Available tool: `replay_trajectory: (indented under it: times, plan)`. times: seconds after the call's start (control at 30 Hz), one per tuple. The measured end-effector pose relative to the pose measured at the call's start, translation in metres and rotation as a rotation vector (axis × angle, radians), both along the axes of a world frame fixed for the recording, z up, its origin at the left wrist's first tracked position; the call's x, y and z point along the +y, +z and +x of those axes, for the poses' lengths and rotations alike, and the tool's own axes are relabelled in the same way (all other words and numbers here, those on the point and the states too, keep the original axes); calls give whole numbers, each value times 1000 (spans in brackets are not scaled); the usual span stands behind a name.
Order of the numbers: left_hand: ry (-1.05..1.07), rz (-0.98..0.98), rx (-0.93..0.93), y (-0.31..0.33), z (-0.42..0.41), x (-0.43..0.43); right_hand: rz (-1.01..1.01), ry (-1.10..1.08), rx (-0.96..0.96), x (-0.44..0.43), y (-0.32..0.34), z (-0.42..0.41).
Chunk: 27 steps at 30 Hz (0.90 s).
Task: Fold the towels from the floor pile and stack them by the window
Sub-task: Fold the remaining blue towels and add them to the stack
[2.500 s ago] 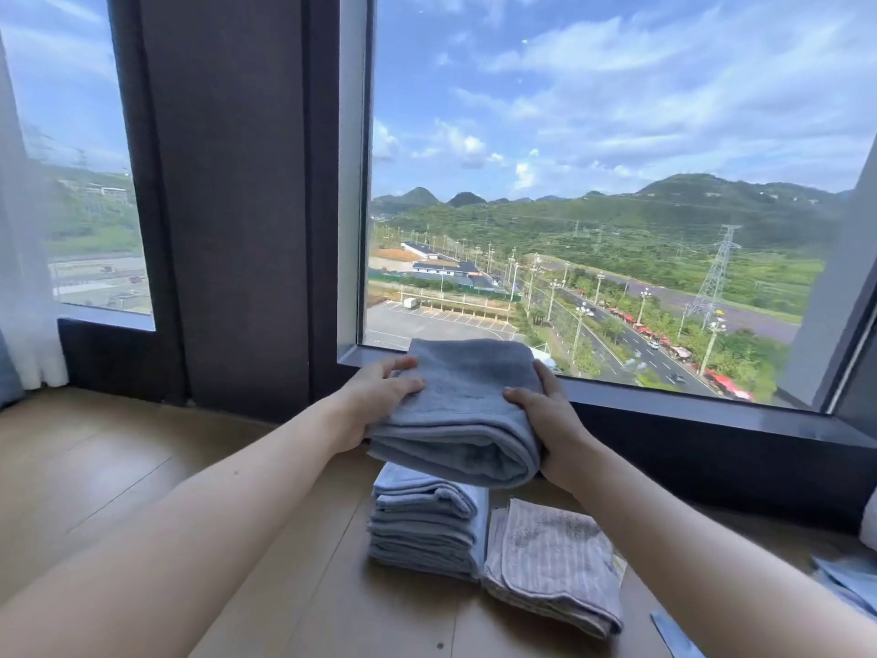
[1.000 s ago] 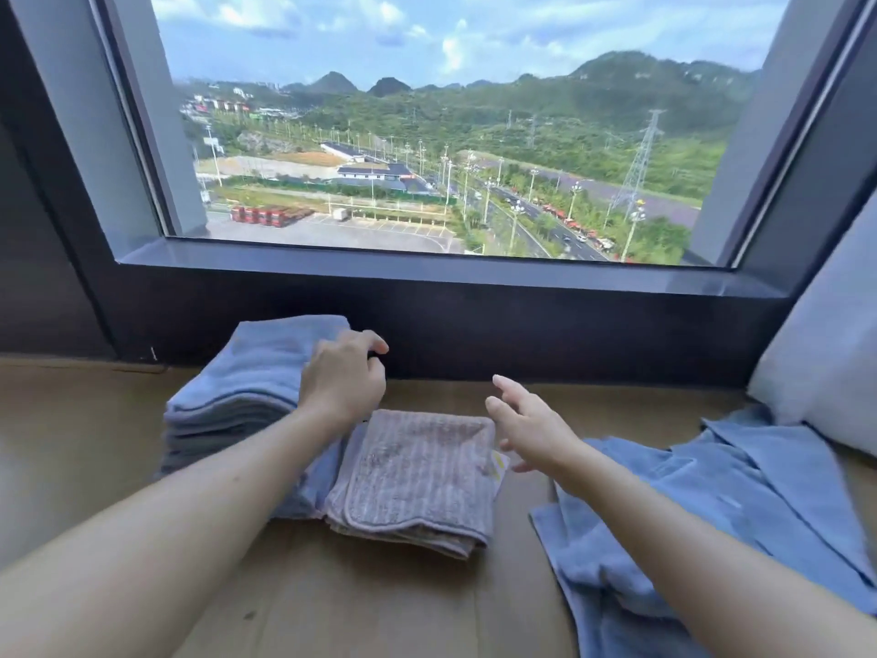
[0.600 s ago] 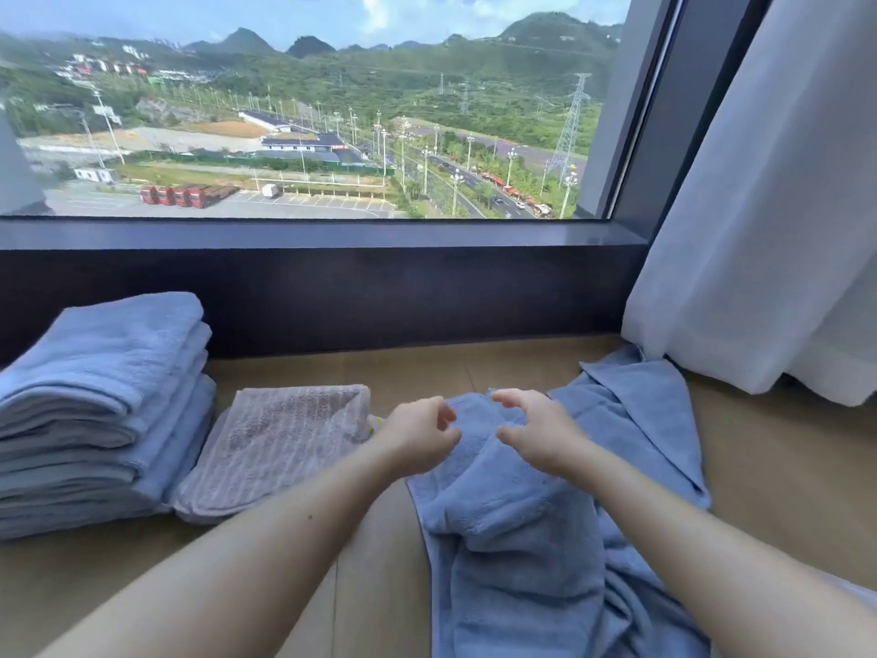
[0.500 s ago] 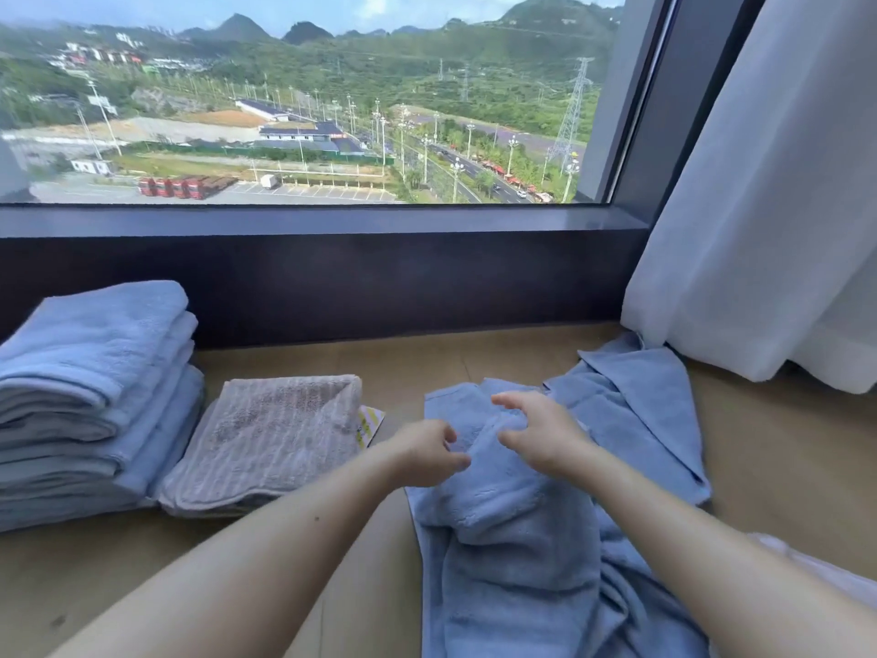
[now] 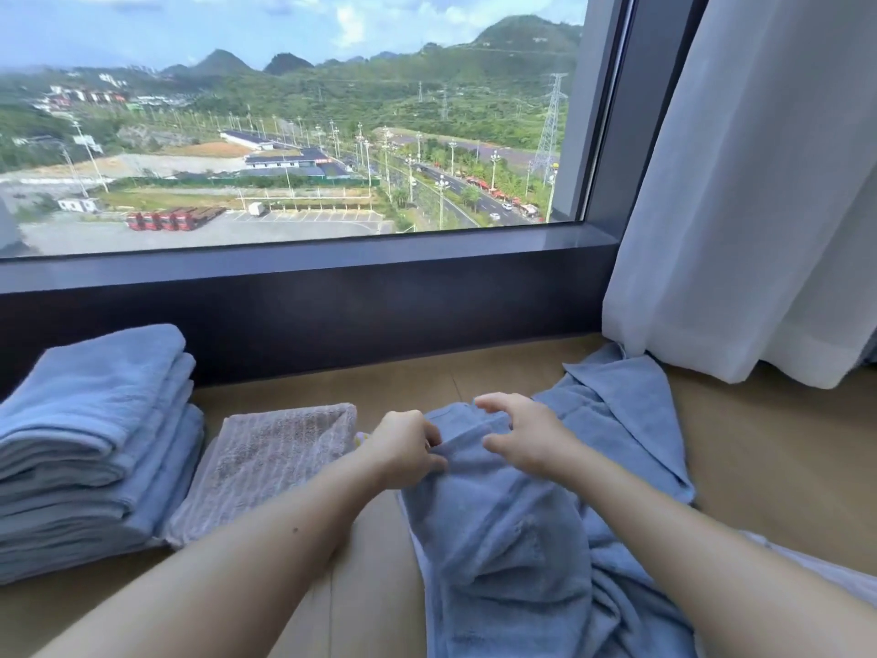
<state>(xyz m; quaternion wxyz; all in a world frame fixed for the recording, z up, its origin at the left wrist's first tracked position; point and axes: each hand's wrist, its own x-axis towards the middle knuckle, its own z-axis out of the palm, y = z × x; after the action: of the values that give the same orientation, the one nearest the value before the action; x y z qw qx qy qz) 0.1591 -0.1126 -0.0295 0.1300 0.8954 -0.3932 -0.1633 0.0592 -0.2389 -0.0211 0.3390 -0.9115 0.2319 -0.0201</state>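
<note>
Blue terry towel (image 5: 512,539), crumpled, lies on wood floor (image 5: 783,467) right of centre; my left hand (image 5: 408,448) pinches its far edge, my right hand (image 5: 527,439) arches over it, grasp unclear. Folded stack (image 5: 90,420) left, below sill (image 5: 332,263).

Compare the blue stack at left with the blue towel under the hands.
The blue stack is folded into layers; the loose blue towel lies crumpled and spread. The blue stack sits untouched beside the grey striped towel; the loose blue towel has the left hand pinching it and the right hand over it. Both are light blue, on the wooden floor.
</note>
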Motion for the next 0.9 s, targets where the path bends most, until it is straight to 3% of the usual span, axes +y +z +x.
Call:
replay_trajectory:
  times: [0.43,0.67,0.83,0.9]
  plan:
    - [32,-415,-72,190,-1,178,47,312,-99,150,159,19]
    - [181,-574,-291,260,-20,284,199,418,-335,242,227,5]
    - [297,-667,-351,293,-34,339,149,374,-559,290,271,-8]
    - [344,-700,-369,304,-40,354,43,368,-597,306,289,-13]
